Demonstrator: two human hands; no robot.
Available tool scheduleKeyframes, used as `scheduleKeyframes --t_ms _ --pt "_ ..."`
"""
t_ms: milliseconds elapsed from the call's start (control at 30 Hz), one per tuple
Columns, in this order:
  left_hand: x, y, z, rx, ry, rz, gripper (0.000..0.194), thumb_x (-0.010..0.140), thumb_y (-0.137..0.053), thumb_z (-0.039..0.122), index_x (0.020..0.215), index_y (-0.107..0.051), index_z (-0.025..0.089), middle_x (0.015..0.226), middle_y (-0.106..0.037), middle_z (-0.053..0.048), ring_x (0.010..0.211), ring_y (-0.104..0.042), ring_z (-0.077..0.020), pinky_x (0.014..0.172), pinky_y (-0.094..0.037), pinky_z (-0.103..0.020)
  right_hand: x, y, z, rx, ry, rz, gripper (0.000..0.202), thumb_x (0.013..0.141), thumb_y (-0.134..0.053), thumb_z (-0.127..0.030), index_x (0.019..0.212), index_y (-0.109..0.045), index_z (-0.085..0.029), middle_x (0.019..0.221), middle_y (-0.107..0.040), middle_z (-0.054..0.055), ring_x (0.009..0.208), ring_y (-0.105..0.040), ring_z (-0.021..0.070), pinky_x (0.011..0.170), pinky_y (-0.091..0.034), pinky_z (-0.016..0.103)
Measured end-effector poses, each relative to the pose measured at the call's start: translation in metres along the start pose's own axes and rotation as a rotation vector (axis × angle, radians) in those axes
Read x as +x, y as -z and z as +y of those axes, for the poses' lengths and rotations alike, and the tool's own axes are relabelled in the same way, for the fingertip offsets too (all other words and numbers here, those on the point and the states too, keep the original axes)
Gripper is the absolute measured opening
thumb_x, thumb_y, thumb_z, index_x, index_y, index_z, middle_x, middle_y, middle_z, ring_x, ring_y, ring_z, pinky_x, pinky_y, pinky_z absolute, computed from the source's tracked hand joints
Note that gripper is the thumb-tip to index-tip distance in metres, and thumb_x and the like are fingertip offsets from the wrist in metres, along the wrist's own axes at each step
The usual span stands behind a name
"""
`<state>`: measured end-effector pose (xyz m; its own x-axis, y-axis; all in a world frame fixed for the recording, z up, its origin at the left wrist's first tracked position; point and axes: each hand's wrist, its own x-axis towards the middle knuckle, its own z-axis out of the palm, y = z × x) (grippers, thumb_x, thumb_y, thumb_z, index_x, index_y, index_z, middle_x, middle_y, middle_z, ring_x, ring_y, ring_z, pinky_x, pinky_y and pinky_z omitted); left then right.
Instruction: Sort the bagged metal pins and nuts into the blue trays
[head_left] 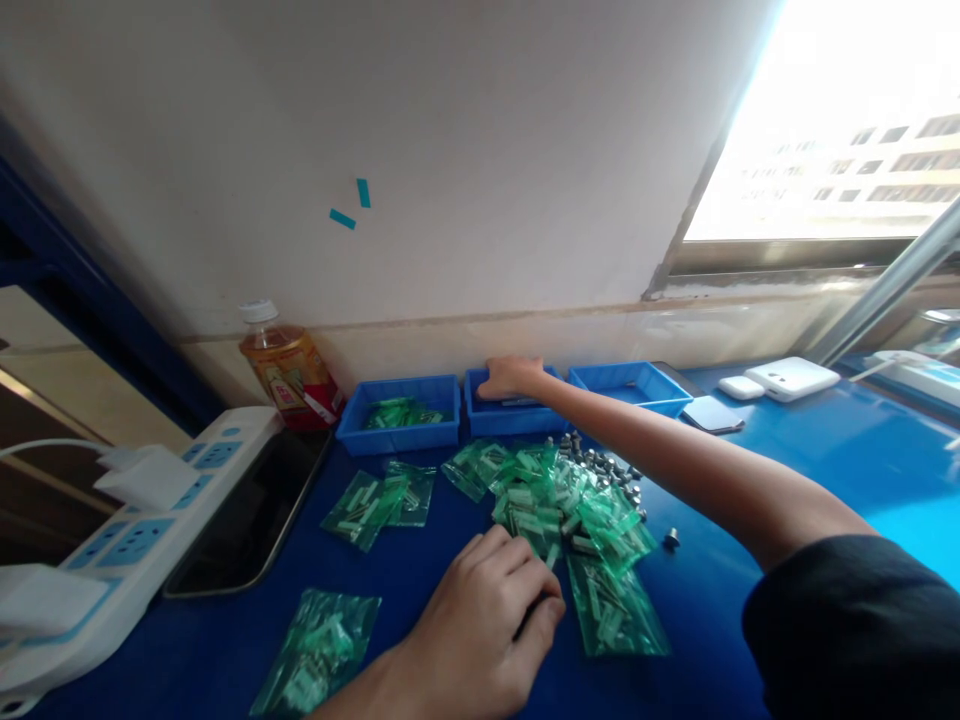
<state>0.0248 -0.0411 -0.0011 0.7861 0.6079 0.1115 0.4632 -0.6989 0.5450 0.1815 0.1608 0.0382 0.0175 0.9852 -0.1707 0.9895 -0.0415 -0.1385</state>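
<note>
My left hand [491, 625] rests low over the blue table with its fingers curled in and the thumb close to the fingertips. Whatever it may hold is hidden. Just beyond it lies a heap of green-tinted clear plastic bags [536, 500] with pale plugs and screws inside. My right hand [514, 378] reaches into the middle blue bin [499, 420], its fingers mostly hidden there. Loose metal bolts [600, 465] lie behind the heap, under my right forearm. One single bolt [671, 539] sits apart to the right.
The left blue bin [397, 438] holds green bags; a right blue bin [630, 385] stands beside the middle one. Several filled bags [319, 645] lie leftward. A phone [251, 510], power strip [124, 560] and bottle [289, 365] line the left. A white case [791, 378] sits right.
</note>
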Motion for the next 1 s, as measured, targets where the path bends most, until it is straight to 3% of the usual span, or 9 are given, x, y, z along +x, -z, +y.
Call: scheduleKeyframes --t_ms 533,667,733,900,1000 --pt "0.000 -0.001 -0.001 -0.003 -0.007 0.015 0.015 0.091 -0.048 0.021 0.083 -0.060 0.020 0.085 -0.062 -0.002 0.084 -0.053 -0.0187 0.073 -0.039 -0.031 -0.002 0.004 0.004 0.009 0.068 -0.027 0.058 0.071 -0.056 -0.041 0.125 -0.057 -0.019 0.130 -0.058 0.016 0.117 -0.052 0.0412 0.098 -0.032 0.064" --pt "-0.001 0.000 0.000 -0.007 -0.008 0.018 0.015 0.091 -0.048 0.021 0.083 -0.060 0.020 0.085 -0.062 -0.002 0.084 -0.053 -0.0185 0.074 -0.039 -0.032 -0.003 0.008 0.013 0.050 0.107 -0.021 0.054 0.075 -0.057 -0.045 0.123 -0.057 -0.019 0.129 -0.059 0.015 0.116 -0.053 0.0385 0.097 -0.036 0.058" --pt "-0.001 0.000 0.000 -0.006 -0.003 0.020 0.015 0.091 -0.048 0.021 0.083 -0.060 0.020 0.085 -0.062 -0.002 0.085 -0.053 -0.0186 0.075 -0.039 -0.032 -0.013 0.010 0.023 0.060 0.139 0.115 0.050 0.079 -0.056 -0.043 0.123 -0.055 -0.019 0.127 -0.060 0.014 0.116 -0.052 0.0357 0.097 -0.037 0.054" --pt "0.000 -0.001 0.000 -0.029 -0.017 0.022 0.014 0.091 -0.050 0.021 0.082 -0.061 0.020 0.083 -0.062 -0.001 0.083 -0.054 -0.0174 0.076 -0.040 -0.032 -0.083 0.000 0.059 0.237 0.455 0.739 0.019 0.088 -0.050 -0.030 0.098 -0.060 -0.017 0.095 -0.065 0.009 0.094 -0.056 0.0227 0.085 -0.043 0.035" --pt "0.000 -0.002 0.000 -0.051 -0.036 0.039 0.013 0.090 -0.051 0.020 0.082 -0.061 0.020 0.081 -0.062 -0.001 0.082 -0.054 -0.0171 0.076 -0.040 -0.031 -0.138 -0.020 0.075 0.257 0.641 0.840 0.010 0.089 -0.050 -0.022 0.084 -0.058 -0.019 0.075 -0.061 0.005 0.074 -0.052 0.0184 0.071 -0.042 0.032"
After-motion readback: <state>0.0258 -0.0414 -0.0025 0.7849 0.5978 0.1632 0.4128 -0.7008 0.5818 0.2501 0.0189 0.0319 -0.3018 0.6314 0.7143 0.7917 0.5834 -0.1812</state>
